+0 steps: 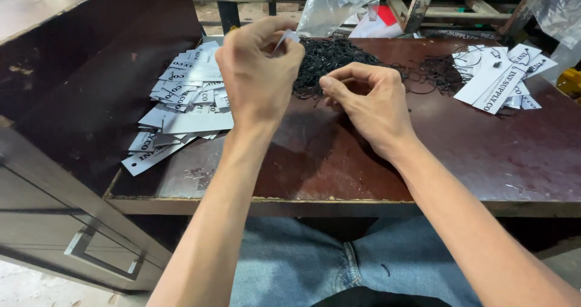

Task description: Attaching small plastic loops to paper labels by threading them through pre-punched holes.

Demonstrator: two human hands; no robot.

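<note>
My left hand (257, 74) is raised over the dark wooden table (460, 155) and pinches a small white paper tag (287, 39) between thumb and fingers. My right hand (366, 101) rests lower, just right of it, with fingers curled at the edge of a heap of thin black strings (330, 59); whether it grips a string is unclear. A loose pile of white printed tags (184, 101) lies to the left of my left hand.
A second, smaller pile of tags with strings attached (499, 77) lies at the table's right. A clear plastic bag (336, 4) stands behind the strings. A dark cabinet with a metal handle (97, 255) stands at the left. My jeans-clad legs (302, 264) sit below the table edge.
</note>
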